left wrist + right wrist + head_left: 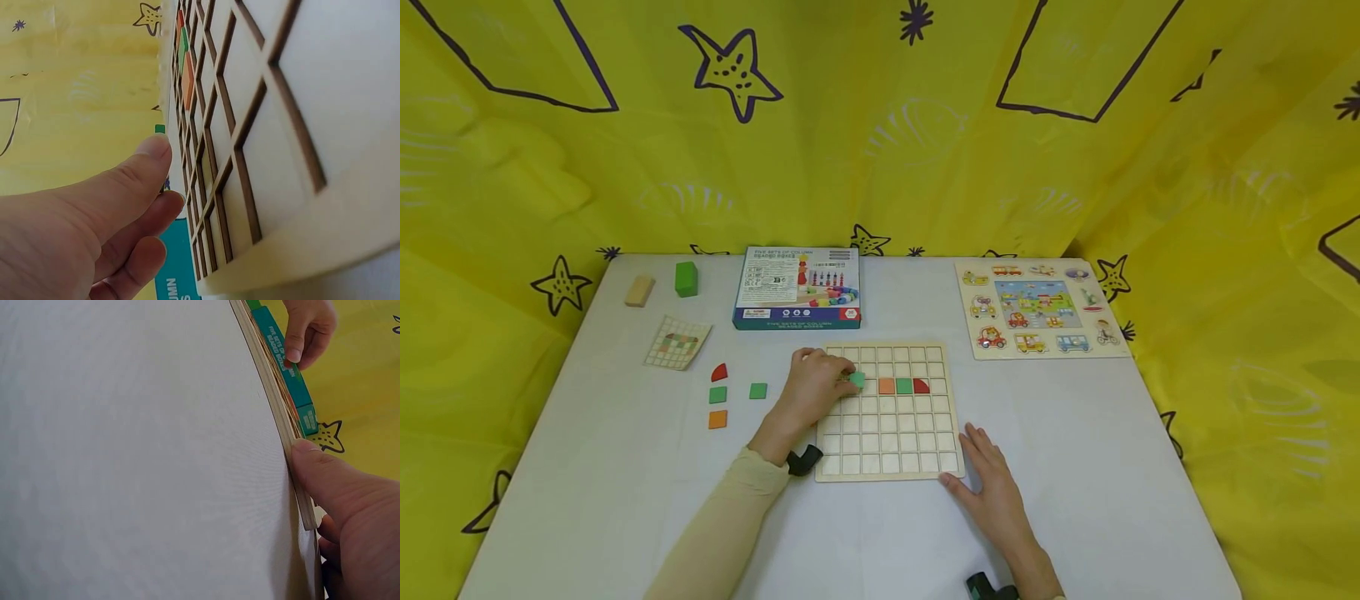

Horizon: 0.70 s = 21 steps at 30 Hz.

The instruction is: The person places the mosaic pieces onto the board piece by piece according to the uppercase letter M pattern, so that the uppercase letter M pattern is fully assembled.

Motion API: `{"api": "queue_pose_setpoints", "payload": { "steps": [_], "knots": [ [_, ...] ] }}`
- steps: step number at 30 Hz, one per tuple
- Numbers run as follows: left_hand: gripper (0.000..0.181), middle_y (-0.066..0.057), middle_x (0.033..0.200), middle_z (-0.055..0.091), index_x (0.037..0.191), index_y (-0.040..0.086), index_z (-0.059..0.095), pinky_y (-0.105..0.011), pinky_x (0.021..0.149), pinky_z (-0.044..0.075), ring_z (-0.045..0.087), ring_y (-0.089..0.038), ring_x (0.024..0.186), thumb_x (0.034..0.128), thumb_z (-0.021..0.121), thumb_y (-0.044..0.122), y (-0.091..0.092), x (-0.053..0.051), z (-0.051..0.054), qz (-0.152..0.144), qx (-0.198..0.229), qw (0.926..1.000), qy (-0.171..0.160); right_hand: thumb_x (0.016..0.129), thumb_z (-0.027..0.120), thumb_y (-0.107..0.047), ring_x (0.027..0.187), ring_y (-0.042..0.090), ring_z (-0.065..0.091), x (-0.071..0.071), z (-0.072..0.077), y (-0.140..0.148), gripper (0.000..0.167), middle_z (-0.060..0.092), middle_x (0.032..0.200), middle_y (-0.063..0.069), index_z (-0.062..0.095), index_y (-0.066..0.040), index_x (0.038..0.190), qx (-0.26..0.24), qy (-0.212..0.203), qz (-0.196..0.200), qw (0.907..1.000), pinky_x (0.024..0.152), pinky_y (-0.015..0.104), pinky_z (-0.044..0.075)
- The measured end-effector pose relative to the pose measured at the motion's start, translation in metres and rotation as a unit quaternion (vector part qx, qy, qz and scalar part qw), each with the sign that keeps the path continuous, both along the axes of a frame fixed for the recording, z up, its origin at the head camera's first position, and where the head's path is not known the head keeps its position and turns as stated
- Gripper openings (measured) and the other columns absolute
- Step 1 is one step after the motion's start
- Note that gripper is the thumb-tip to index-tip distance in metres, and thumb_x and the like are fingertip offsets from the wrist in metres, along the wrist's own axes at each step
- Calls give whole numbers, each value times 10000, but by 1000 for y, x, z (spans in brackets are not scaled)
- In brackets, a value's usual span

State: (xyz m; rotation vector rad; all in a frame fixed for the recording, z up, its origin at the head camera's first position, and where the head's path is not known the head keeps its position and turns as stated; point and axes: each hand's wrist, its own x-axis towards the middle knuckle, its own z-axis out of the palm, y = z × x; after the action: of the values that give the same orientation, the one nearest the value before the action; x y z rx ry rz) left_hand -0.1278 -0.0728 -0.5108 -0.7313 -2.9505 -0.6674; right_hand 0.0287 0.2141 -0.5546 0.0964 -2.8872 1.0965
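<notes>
Over the upper left of a wooden grid board (pixel 890 477), my left hand (pixel 811 387) pinches a green square tile (pixel 857 380) between thumb and fingers. The tile's edge (pixel 160 129) shows past the thumb in the left wrist view. One row of the board holds an orange square tile (pixel 887 386), a green square tile (pixel 904 386) and a red quarter-circle tile (pixel 921 386), side by side. At the board's lower right corner lies my right hand (pixel 992 492), fingers extended along the side. Its thumb (pixel 319 465) touches the board's edge.
Left of the board lie a red quarter-circle (pixel 719 372), green squares (pixel 718 395) and an orange square (pixel 718 419). Beyond are a pattern card (pixel 677 342), a green block (pixel 687 279), a wooden block (pixel 640 291), a box (pixel 797 287) and a vehicle puzzle (pixel 1041 346).
</notes>
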Motion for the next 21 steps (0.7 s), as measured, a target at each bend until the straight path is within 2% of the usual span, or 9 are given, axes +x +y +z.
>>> {"api": "queue_pose_setpoints", "payload": {
  "steps": [9, 15, 21],
  "knots": [
    [278, 33, 951, 728, 986, 147, 756, -515, 966, 320, 576, -196, 860, 812, 795, 360, 10, -1, -6, -110, -117, 9999, -26, 813, 805, -327, 1405, 359, 278, -1, -2, 1, 730, 381, 1507, 154, 515, 41, 1373, 33, -63, 3, 10000, 1116, 516, 198],
    [273, 21, 998, 716, 989, 162, 748, -518, 967, 317, 561, -200, 932, 816, 791, 369, 13, -2, -11, -140, -184, 9997, 44, 808, 810, -314, 1394, 375, 293, -1, -3, 1, 723, 395, 1495, 168, 522, 49, 1362, 50, 91, 24, 9999, 1112, 516, 208],
    [259, 21, 999, 695, 974, 176, 741, -521, 958, 322, 548, -208, 991, 824, 783, 383, 15, -2, -13, -184, -208, 9996, 72, 800, 819, -302, 1396, 358, 296, -1, -4, 0, 722, 398, 1497, 152, 526, 43, 1362, 110, 79, -32, 9999, 1135, 444, 189]
  ]
}}
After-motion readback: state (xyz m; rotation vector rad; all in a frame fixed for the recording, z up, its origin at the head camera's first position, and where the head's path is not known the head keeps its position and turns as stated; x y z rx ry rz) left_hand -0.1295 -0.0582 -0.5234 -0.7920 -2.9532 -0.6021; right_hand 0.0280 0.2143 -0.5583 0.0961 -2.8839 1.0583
